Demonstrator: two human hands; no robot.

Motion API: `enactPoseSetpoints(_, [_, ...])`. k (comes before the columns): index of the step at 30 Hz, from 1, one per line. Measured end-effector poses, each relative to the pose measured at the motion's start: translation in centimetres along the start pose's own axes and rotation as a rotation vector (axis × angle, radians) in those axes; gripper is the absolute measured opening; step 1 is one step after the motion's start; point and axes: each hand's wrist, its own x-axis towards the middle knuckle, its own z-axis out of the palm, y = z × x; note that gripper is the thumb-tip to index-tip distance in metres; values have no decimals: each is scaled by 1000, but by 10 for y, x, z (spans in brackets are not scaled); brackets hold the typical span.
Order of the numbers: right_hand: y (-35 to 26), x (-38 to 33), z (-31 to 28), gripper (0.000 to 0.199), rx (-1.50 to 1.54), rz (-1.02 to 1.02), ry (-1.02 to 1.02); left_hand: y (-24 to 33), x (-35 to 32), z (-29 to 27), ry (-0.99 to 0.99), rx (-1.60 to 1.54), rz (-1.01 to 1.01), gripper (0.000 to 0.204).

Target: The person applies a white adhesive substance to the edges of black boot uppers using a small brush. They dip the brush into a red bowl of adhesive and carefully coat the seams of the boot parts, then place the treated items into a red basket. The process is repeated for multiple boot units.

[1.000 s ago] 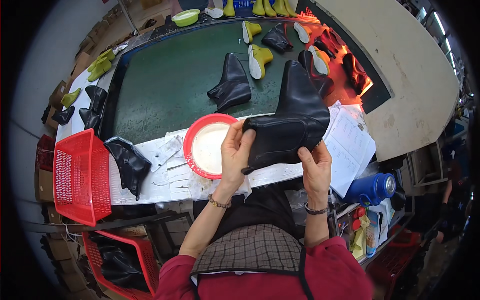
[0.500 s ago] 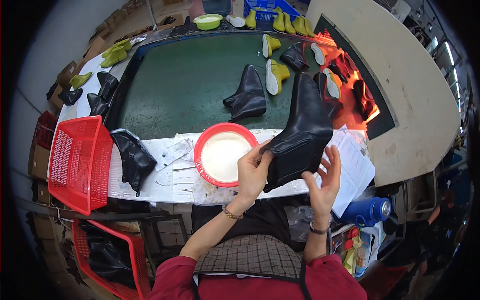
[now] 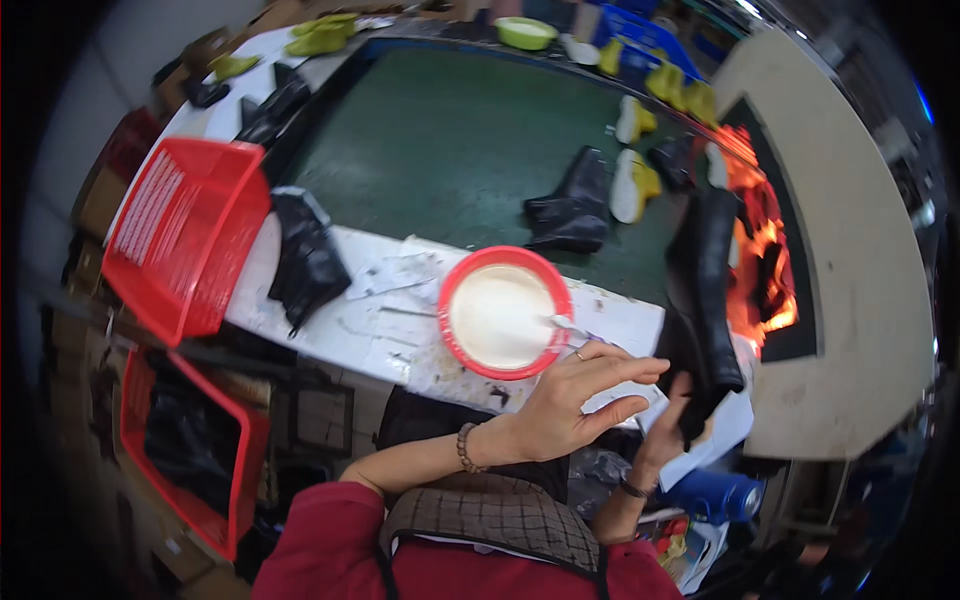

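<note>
Right hand (image 3: 672, 432) grips the lower end of a tall black leather boot upper (image 3: 703, 300), fingers wrapped round its bottom edge, and holds it upright over the right end of the white, glue-stained workbench (image 3: 380, 320), beside the glowing orange heater opening (image 3: 765, 270). Left hand (image 3: 570, 400) holds nothing: its fingers are spread flat and hover just in front of the round red bowl of white paste (image 3: 503, 312), near the boot upper but apart from it. A thin brush handle (image 3: 565, 325) leans on the bowl's rim.

Judging by its look, the boot upper is light and soft; the shaft would likely fold or sag if gripped high, so the firmer bottom edge, where the right hand has it, seems the better hold, with the left hand steadying the shaft.

On the green conveyor belt (image 3: 450, 150) lie 2 more black uppers (image 3: 570, 205) and several yellow shoe lasts (image 3: 632, 180). A red plastic basket (image 3: 180, 235) sits at the left.
</note>
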Motion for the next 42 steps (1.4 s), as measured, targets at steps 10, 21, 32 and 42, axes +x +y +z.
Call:
enactPoseSetpoints(10, [26, 25, -11, 40, 629, 404, 26, -15, -98, -126, 526, 304, -440, 19])
enactPoseSetpoints(21, [-13, 139, 75, 40, 793, 201, -105, -114, -170, -205, 696, 1017, -440, 17])
enactPoseSetpoints(32, [-13, 174, 228, 25, 759, 433, -513, -121, -163, -198, 709, 1187, -447, 15])
enactPoseSetpoints(42, [-82, 267, 330, 21, 690, -18, -380, -121, -164, -198, 750, 1169, -501, 14])
